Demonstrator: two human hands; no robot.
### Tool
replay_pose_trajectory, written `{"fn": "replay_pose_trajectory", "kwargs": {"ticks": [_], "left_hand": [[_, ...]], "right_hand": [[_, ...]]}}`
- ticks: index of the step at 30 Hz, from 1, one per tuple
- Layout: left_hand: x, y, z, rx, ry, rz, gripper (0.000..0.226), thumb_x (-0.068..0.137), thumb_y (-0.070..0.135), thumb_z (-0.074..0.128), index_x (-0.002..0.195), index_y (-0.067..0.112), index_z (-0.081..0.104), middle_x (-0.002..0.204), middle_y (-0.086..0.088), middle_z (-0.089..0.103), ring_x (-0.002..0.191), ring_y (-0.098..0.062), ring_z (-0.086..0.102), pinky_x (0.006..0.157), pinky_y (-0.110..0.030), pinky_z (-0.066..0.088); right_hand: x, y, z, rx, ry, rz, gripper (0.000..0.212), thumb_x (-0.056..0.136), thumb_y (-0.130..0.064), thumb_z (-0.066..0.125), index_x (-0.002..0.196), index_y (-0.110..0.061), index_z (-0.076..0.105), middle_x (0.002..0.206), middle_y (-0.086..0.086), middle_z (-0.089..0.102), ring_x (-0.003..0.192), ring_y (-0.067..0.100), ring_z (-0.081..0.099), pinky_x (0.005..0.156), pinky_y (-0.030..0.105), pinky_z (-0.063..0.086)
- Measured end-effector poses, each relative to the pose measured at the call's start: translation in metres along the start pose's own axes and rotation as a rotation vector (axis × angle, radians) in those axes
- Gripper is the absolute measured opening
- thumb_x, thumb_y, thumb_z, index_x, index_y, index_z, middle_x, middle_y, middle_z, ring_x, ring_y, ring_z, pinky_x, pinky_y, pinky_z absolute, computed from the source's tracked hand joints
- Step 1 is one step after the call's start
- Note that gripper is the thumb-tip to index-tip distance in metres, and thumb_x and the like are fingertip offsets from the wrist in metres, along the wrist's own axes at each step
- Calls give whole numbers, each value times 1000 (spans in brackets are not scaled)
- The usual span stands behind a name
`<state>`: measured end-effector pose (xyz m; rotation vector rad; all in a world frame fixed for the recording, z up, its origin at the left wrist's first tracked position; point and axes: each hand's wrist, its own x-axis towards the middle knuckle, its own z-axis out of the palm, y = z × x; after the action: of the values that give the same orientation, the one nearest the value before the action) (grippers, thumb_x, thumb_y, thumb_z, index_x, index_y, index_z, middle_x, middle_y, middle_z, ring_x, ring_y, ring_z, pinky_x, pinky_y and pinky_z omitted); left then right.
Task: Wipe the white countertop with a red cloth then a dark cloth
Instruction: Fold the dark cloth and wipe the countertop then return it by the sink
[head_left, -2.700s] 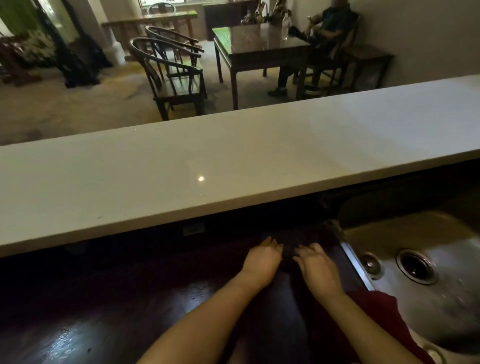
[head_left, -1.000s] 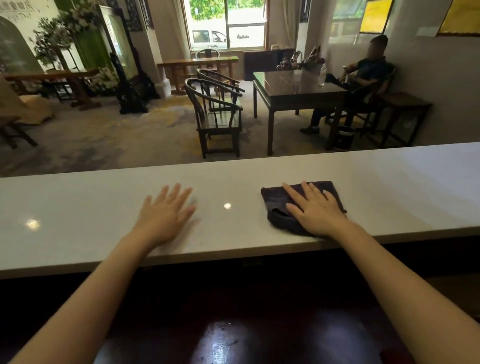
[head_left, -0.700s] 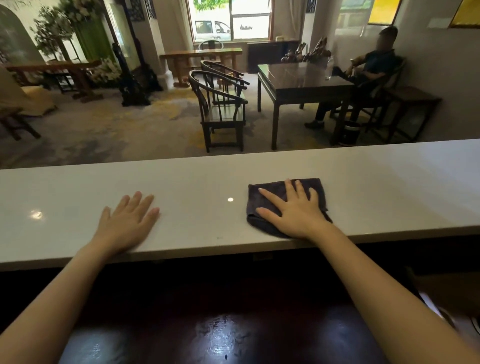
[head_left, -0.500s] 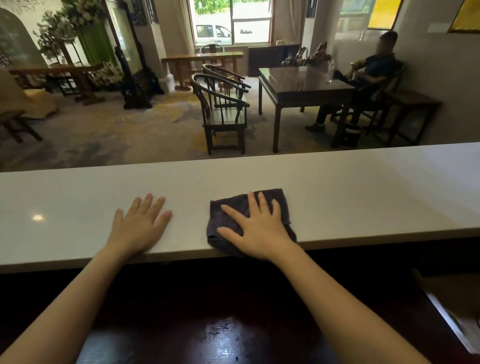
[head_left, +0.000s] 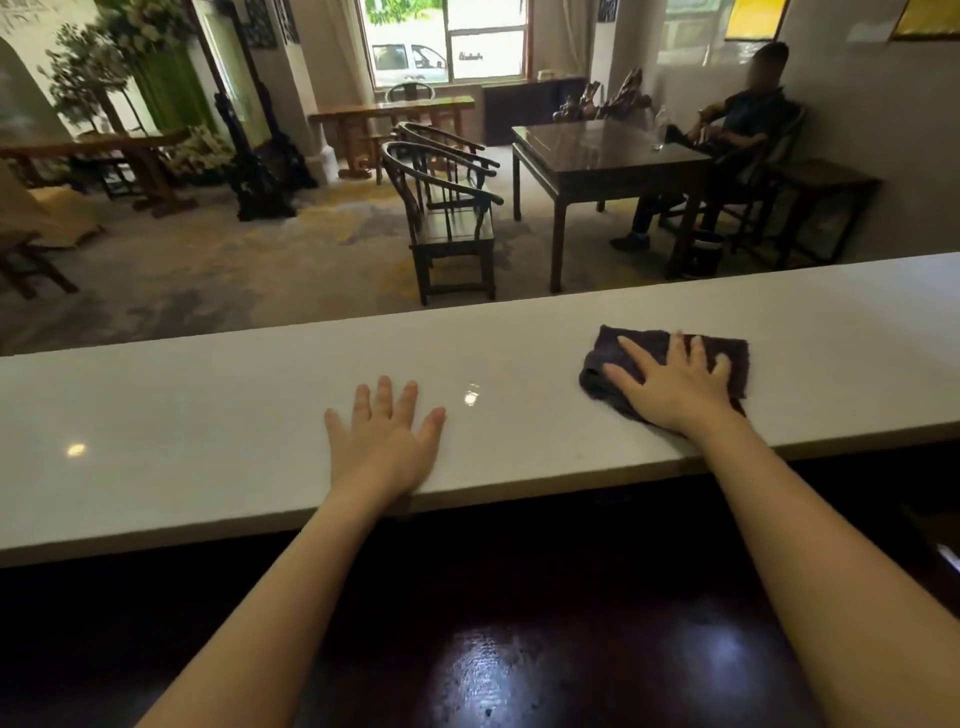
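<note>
A long white countertop (head_left: 208, 426) runs across the view in front of me. A dark cloth (head_left: 613, 358) lies on it at the right, folded. My right hand (head_left: 675, 384) presses flat on top of the cloth with the fingers spread, covering its middle. My left hand (head_left: 384, 441) rests flat on the bare counter near its front edge, fingers apart, holding nothing. No red cloth is in view.
Below the counter lies a dark glossy lower surface (head_left: 493, 660). Beyond the counter is a room with wooden chairs (head_left: 447, 218), a dark table (head_left: 597, 156) and a seated person (head_left: 737, 130) at the far right.
My right hand has slid the dark cloth to the right along the counter after sweeping it left. My left hand stays flat on the counter.
</note>
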<state>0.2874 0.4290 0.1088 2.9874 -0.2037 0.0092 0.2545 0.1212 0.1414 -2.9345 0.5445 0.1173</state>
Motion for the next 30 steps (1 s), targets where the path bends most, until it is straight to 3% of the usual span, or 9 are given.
{"fn": "replay_pose_trajectory", "kwargs": {"ticks": [5,16,30], "left_hand": [[-4,0,-2,21,-11,20,70,84,66,1,146,33,2,159,1,-5,145,-24,-5,112,-56,-5],[-4,3,1,5,-6,18,71,83,67,1,146,34,-1,159,2,-6,145,-23,-8,112,-55,-7],[-1,2,-3,-12,-54,-17,71,83,67,2,146,34,-1,159,4,-7,145,-20,-10,112,-53,-10]], "right_hand": [[0,-62,14,33,53,-70,67,83,-71,13,143,-41,10,156,20,0,142,40,-3,111,59,-5],[29,-94,19,43,63,-97,68,83,-71,13,143,-40,9,156,20,-2,142,42,-5,110,60,-6],[65,-166,27,-1,-11,-355,65,82,-72,13,141,-45,9,157,14,-2,143,37,-7,110,59,-8]]}}
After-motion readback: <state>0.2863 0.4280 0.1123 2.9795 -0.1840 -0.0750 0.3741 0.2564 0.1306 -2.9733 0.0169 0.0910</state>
